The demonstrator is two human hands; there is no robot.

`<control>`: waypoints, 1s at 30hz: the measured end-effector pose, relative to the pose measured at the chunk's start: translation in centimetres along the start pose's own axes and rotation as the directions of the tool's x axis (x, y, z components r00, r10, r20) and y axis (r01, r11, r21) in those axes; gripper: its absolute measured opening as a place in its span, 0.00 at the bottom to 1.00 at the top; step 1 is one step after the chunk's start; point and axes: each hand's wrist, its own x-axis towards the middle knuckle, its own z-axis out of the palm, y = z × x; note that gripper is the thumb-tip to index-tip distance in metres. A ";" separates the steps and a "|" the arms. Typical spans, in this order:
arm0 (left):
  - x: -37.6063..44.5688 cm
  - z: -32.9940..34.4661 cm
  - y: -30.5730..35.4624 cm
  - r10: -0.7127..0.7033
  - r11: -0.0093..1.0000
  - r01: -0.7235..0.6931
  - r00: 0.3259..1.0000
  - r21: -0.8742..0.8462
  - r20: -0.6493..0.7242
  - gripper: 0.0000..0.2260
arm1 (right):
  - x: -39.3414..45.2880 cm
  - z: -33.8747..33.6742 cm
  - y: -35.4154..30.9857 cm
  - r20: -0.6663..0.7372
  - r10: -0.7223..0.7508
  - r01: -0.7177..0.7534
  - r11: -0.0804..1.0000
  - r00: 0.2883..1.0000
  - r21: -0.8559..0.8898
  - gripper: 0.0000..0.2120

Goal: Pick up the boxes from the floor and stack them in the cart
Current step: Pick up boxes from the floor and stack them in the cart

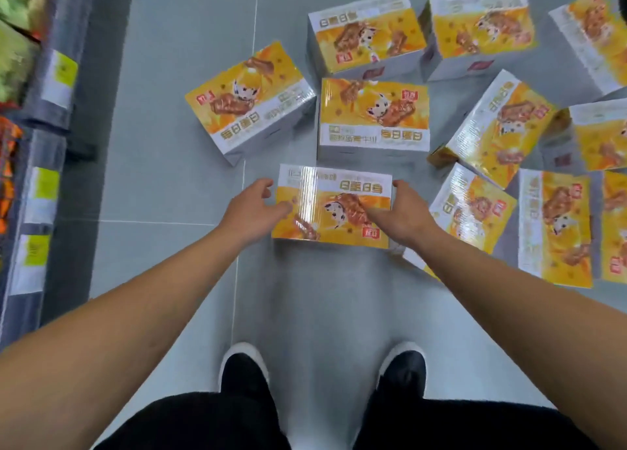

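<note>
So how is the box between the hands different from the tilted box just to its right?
The box between the hands lies flat and square to the person; the tilted box sits skewed, one end propped on a neighbour. The first has the left hand and right hand at its sides; the second is untouched. Both share the same yellow wrapper.

Grey tiled floor (176, 116), shelf (51, 116), black shoes (246, 371)

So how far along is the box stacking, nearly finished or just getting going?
Just getting going, by the look of it. No cart shows in this view, so nothing stacked can be confirmed. In hand: the left hand and right hand are at the sides of the nearest box. Left: about ten more boxes lie scattered on the floor.
</note>
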 end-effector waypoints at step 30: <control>-32.8 -17.8 20.8 0.077 0.980 -0.047 0.986 -0.194 0.151 0.41 | -29.9 -25.9 -11.0 0.041 0.123 -0.130 0.943 0.992 0.308 0.47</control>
